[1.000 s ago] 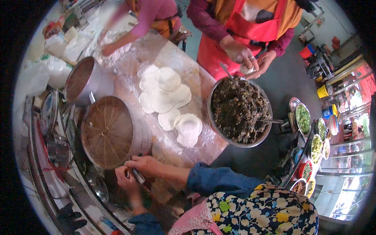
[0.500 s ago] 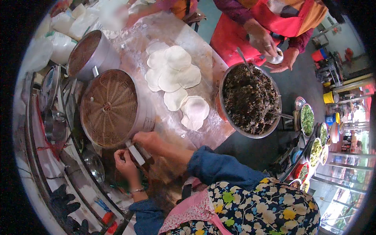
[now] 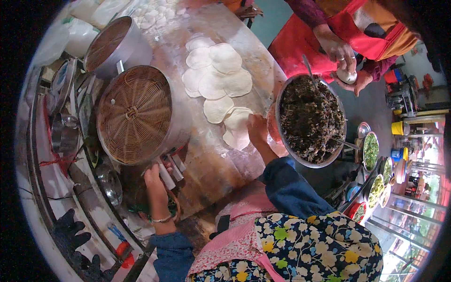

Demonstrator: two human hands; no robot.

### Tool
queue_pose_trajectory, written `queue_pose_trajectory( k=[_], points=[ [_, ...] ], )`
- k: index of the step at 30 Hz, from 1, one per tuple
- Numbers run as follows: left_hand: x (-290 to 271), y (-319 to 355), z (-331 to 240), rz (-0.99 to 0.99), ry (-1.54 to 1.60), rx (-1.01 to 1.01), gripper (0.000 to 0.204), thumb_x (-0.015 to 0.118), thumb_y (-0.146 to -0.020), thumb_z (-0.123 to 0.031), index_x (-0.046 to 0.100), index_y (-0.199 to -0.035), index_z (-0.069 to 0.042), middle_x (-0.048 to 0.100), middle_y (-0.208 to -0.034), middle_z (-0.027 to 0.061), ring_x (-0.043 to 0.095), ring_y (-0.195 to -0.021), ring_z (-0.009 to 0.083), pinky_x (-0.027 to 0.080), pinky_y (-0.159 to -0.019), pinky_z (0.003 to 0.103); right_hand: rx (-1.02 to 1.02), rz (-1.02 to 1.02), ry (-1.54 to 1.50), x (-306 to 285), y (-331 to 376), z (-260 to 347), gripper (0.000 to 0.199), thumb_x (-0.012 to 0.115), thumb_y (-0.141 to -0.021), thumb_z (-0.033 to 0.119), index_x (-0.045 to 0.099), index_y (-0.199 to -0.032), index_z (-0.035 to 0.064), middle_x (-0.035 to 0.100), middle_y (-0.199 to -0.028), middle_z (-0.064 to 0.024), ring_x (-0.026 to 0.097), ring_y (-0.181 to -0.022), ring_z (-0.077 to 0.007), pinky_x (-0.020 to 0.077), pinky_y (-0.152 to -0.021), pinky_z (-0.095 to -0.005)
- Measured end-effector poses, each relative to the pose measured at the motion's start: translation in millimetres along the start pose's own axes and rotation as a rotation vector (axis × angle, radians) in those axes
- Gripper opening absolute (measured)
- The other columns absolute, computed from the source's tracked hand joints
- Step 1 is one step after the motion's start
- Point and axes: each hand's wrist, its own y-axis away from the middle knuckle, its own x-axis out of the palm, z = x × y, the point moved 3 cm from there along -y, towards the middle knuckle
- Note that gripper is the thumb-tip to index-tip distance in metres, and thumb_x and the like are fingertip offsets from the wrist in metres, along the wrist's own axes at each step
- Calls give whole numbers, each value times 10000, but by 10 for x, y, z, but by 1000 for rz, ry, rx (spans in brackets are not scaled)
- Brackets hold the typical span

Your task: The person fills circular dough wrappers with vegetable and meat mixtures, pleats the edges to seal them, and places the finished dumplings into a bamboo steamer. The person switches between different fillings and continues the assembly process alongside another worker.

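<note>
Flat white dough rounds lie overlapping on the floury table. My right hand is at the right edge of the nearest dough round, fingers drawn together on that edge; its fingertips are partly hidden. Beside the near steamer, my left hand rests bent against a small device with white bars. What its blurred fingers do there cannot be made out. Right of the dough stands a large metal bowl heaped with dark chopped filling, with two utensil handles sticking out.
Two round steamers stand at the left, the nearer with a woven lid. Across the table a person in a red apron holds a pale dough piece. Bowls of chopped greens line the right side. A black glove lies lower left.
My right hand has left the device and reached right to the nearest dough round. The left hand stays by the device. The whole view has shifted slightly.
</note>
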Motion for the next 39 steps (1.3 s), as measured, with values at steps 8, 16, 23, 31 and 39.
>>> queue_pose_trajectory(
  k=[8,16,23,31,39],
  points=[
    [-105,73,107,-325,13,188,264,473,-944,-211,501,-1078,14,562,-950,81,548,-791,149,469,-714,289,400,-99,-333,29,-80,59,362,662,-727,306,524,-962,67,543,-981,-119,511,-963,-308,412,-814,-438],
    [117,871,289,-221,-288,456,157,492,-913,-73,496,-1049,5,529,-905,65,527,-759,128,453,-701,258,288,-55,-286,-293,-96,172,321,645,-735,266,503,-973,104,527,-969,-125,507,-988,-328,421,-836,-438],
    [660,1082,705,134,-354,126,113,509,-893,-49,544,-990,-4,564,-895,52,562,-776,114,476,-703,246,255,59,-338,-147,-239,198,423,677,-716,281,511,-1055,88,535,-1016,-168,496,-1016,-345,419,-859,-438],
    [653,930,787,139,-359,111,109,515,-888,-58,561,-972,-6,578,-861,39,564,-742,102,483,-667,234,303,129,-560,-202,-325,277,294,667,-708,234,537,-889,44,570,-909,-161,551,-824,-368,444,-717,-433],
    [750,795,969,232,-380,3,119,544,-873,-72,566,-976,-18,571,-870,21,548,-741,83,464,-655,224,-103,-105,-476,-432,-182,422,223,648,-678,91,531,-863,53,547,-856,-151,531,-875,-358,438,-751,-444]
  ],
)
